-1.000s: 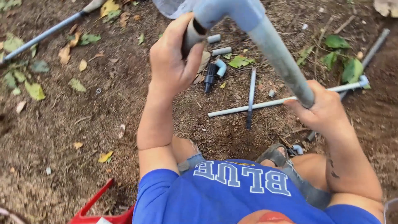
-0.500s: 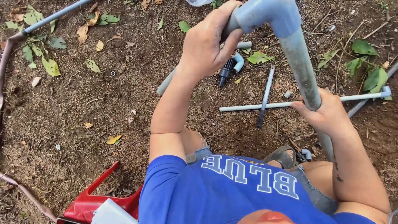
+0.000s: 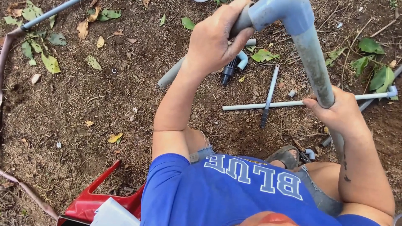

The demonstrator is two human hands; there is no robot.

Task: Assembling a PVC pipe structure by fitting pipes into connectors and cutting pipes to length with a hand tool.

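The grey plastic pipe (image 3: 312, 62), dirt-smeared and joined by an elbow fitting (image 3: 284, 14), stood at 1 o'clock. The left hand (image 3: 213, 39) was clamped on its upper branch, the right hand (image 3: 339, 113) on its vertical run. Below lay bare soil (image 3: 83, 125) with dry leaves and a thin white tube (image 3: 268, 105).

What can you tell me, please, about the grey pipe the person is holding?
The pipe is grey plastic by its look, dirt-smeared, in two runs joined by an elbow near the top of the view. One run slopes down-left to an open end above the soil; the left hand wraps it beside the elbow. The other drops toward the person's knee, gripped by the right hand.
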